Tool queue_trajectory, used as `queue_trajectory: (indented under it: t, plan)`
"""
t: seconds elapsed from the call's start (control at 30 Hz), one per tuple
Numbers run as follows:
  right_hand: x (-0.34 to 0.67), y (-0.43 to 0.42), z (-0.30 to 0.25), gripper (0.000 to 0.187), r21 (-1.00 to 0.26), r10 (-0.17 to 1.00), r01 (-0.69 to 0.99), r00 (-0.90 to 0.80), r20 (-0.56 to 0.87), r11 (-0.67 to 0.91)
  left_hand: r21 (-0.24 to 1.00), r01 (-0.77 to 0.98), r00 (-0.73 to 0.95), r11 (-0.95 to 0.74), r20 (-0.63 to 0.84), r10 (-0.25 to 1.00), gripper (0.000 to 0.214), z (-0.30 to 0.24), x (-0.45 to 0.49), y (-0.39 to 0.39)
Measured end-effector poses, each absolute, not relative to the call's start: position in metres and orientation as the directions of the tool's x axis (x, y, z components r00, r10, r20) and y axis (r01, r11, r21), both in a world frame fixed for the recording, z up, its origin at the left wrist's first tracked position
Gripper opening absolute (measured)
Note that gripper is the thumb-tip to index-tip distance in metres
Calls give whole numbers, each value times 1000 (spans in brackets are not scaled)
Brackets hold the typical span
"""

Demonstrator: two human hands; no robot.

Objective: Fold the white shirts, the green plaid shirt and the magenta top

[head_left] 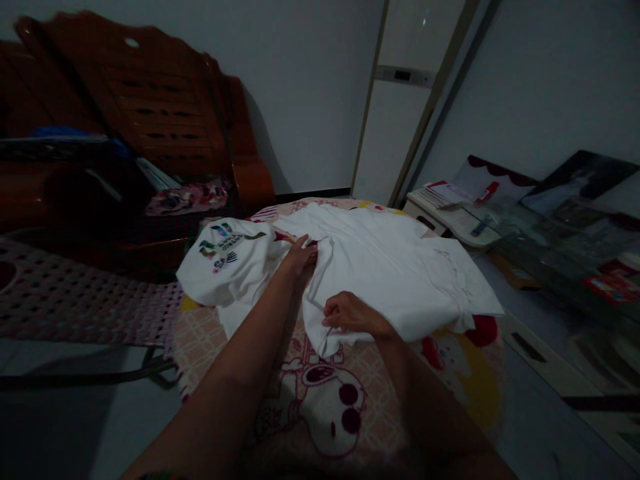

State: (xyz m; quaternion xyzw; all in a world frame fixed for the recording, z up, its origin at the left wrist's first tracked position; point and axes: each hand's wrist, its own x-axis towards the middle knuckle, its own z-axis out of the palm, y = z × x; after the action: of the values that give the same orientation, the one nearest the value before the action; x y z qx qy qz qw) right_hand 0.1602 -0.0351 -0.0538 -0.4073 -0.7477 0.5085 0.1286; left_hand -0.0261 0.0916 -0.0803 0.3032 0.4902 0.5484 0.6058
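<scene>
A plain white shirt [380,267] lies spread over a round table, its near left edge loosely folded. My left hand [301,255] rests at that left edge, fingers stretched toward the cloth; the dim light hides whether they grip it. Lower down, my right hand [349,312] has its fingers curled together over the shirt's near left corner, seemingly pinching the fabric. To the left of my left hand sits a second white garment [235,263], bunched up, with a colourful print and dark lettering on it.
A patterned tablecloth [330,413] with a cartoon dog covers the table. A wooden sofa [160,100] and a woven chair [90,293] stand at left. A tall white air conditioner [395,113] is at the back. On the right is a glass-topped cabinet [540,253] with papers and a framed picture.
</scene>
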Motion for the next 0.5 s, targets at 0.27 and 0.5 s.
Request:
queue_trajectory:
  t: [0.27, 0.5]
  plan:
    - [155, -31, -60, 24, -989, 733, 150, -674, -89, 18, 802, -573, -48, 168, -238, 970, 78, -78, -23, 106]
    - [156, -34, -54, 30, -994, 713, 86, -693, -111, -71, 886, -463, -313, -12, -151, 938, 50, -81, -17, 139]
